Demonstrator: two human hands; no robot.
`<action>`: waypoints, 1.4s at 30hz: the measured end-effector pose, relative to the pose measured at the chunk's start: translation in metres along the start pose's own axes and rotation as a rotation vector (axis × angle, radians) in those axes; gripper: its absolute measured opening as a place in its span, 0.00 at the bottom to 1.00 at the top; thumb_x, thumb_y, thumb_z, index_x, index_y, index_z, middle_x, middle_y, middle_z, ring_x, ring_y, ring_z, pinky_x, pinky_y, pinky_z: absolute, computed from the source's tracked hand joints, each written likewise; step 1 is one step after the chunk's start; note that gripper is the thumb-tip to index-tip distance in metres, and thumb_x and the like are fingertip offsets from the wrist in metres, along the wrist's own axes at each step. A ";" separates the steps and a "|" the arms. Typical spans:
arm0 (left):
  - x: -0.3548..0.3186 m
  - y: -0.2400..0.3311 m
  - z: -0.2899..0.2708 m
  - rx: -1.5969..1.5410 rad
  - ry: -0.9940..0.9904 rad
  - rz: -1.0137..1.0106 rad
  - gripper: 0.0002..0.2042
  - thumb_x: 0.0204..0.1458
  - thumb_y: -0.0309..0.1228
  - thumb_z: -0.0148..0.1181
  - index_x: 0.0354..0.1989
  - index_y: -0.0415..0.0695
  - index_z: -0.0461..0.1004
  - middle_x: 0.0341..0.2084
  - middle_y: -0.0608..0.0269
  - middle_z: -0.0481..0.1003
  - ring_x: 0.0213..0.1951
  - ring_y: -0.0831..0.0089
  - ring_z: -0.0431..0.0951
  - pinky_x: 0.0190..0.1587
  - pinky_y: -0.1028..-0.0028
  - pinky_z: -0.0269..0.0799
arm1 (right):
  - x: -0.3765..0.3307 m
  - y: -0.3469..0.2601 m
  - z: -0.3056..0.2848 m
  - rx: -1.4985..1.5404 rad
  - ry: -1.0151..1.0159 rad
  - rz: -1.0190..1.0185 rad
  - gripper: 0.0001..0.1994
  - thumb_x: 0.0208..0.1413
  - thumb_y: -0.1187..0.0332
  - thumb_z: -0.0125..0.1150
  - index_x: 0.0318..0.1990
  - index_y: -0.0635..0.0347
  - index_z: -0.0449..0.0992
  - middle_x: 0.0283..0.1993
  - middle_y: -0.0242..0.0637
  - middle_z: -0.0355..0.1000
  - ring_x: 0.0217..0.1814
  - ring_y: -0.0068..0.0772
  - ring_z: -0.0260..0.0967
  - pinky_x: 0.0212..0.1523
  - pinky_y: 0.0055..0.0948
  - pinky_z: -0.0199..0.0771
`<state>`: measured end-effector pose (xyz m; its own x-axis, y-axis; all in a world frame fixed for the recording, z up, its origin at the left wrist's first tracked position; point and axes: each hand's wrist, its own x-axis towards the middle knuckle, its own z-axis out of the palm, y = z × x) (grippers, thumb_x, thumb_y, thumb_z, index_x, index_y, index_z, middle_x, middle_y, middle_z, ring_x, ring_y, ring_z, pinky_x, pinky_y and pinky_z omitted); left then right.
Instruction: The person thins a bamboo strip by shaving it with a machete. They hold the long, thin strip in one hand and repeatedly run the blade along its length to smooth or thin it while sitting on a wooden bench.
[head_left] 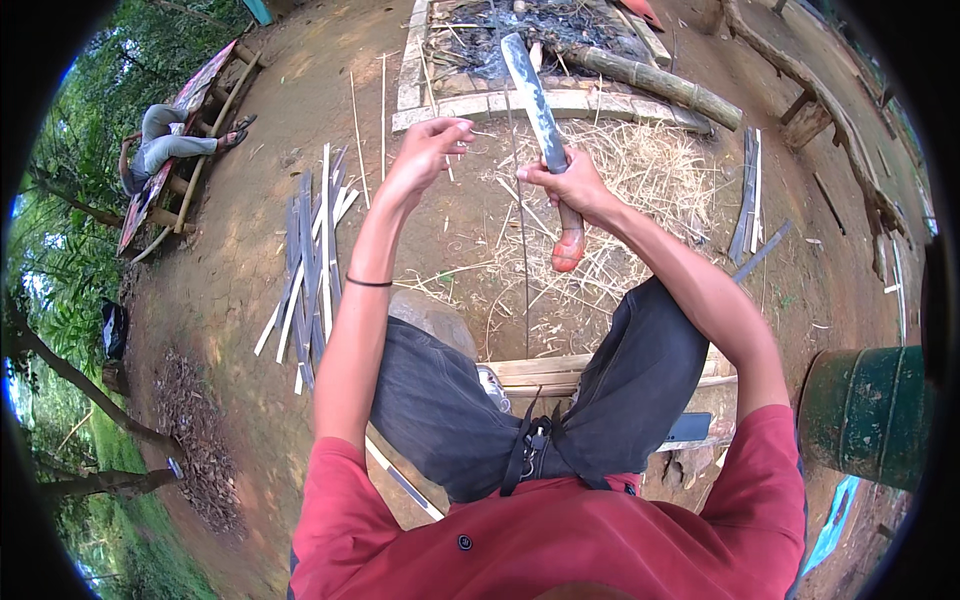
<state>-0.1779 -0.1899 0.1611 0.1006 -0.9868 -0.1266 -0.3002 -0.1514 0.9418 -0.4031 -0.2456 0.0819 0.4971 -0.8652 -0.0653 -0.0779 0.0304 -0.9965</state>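
Observation:
My right hand (578,188) is closed round a machete (535,95) where its grey, pale-smeared blade meets the wooden handle. The blade points up and away from me, and the reddish handle end (568,252) hangs below my fist. To the left, my left hand (432,150) is raised with its fingers pinched together. A thin pale strip (486,133) seems to stick out from the fingertips toward the blade, too fine to make out well. Pale shavings (650,190) lie heaped on the ground beyond my knees.
Split bamboo strips (312,260) lie at the left, more (746,195) at the right. Ahead is a brick-edged fire pit (460,106) with a bamboo pole (650,78). A green drum (865,415) stands right; a phone (690,427) lies beside my thigh. A person (165,140) reclines on a bench far left.

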 end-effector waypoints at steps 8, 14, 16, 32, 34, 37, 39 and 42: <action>0.029 -0.020 0.012 -0.216 -0.028 -0.018 0.09 0.56 0.33 0.61 0.40 0.42 0.77 0.36 0.63 0.80 0.39 0.74 0.82 0.36 0.75 0.76 | -0.027 -0.008 0.021 -0.102 -0.156 0.027 0.18 0.47 0.69 0.72 0.42 0.65 0.71 0.29 0.30 0.78 0.17 0.13 0.63 0.15 0.18 0.63; 0.030 -0.040 -0.015 -0.332 -0.010 -0.088 0.10 0.59 0.33 0.58 0.43 0.39 0.75 0.38 0.58 0.80 0.41 0.70 0.82 0.39 0.73 0.80 | -0.026 -0.009 0.025 -0.111 -0.117 0.000 0.15 0.48 0.66 0.72 0.36 0.65 0.73 0.21 0.27 0.71 0.15 0.14 0.62 0.13 0.18 0.61; 0.037 -0.052 -0.038 -0.365 0.040 -0.112 0.11 0.60 0.32 0.56 0.45 0.37 0.74 0.41 0.54 0.79 0.42 0.66 0.82 0.43 0.70 0.80 | -0.021 -0.005 0.020 -0.094 -0.067 0.001 0.15 0.48 0.64 0.72 0.37 0.65 0.73 0.19 0.26 0.68 0.13 0.15 0.60 0.12 0.19 0.60; 0.048 -0.206 -0.155 -0.813 0.622 -0.235 0.10 0.61 0.30 0.53 0.46 0.39 0.72 0.42 0.56 0.78 0.43 0.60 0.81 0.46 0.59 0.79 | -0.013 -0.023 -0.028 0.312 0.172 0.156 0.11 0.52 0.67 0.55 0.40 0.62 0.67 0.34 0.37 0.74 0.18 0.17 0.62 0.17 0.18 0.66; 0.056 -0.208 -0.155 -0.782 0.633 -0.235 0.09 0.61 0.30 0.52 0.46 0.39 0.72 0.42 0.56 0.78 0.43 0.60 0.81 0.45 0.59 0.79 | -0.006 -0.015 -0.040 0.409 0.147 0.167 0.10 0.52 0.68 0.54 0.40 0.62 0.68 0.32 0.36 0.72 0.19 0.17 0.62 0.19 0.19 0.67; 0.065 -0.217 -0.157 -0.801 0.672 -0.204 0.09 0.62 0.29 0.52 0.46 0.39 0.72 0.42 0.56 0.78 0.44 0.59 0.80 0.47 0.57 0.78 | -0.004 -0.010 -0.045 0.509 0.150 0.202 0.10 0.52 0.72 0.53 0.42 0.64 0.67 0.32 0.37 0.71 0.22 0.18 0.62 0.22 0.20 0.69; 0.068 -0.223 -0.166 -0.926 0.701 -0.196 0.10 0.62 0.29 0.51 0.48 0.39 0.70 0.44 0.55 0.76 0.46 0.57 0.79 0.50 0.53 0.76 | -0.002 -0.007 -0.044 0.548 0.154 0.221 0.10 0.52 0.74 0.52 0.42 0.64 0.67 0.33 0.38 0.71 0.23 0.18 0.62 0.23 0.21 0.70; 0.060 -0.236 -0.189 -1.005 0.777 -0.102 0.09 0.63 0.29 0.48 0.47 0.38 0.68 0.45 0.53 0.75 0.47 0.54 0.78 0.53 0.47 0.73 | -0.001 -0.009 -0.039 0.651 0.147 0.276 0.09 0.55 0.73 0.52 0.42 0.63 0.64 0.34 0.39 0.71 0.23 0.19 0.62 0.24 0.22 0.71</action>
<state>0.0782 -0.2028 -0.0098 0.7096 -0.6291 -0.3174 0.5549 0.2214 0.8019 -0.4365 -0.2644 0.0929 0.4082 -0.8402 -0.3569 0.3700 0.5097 -0.7767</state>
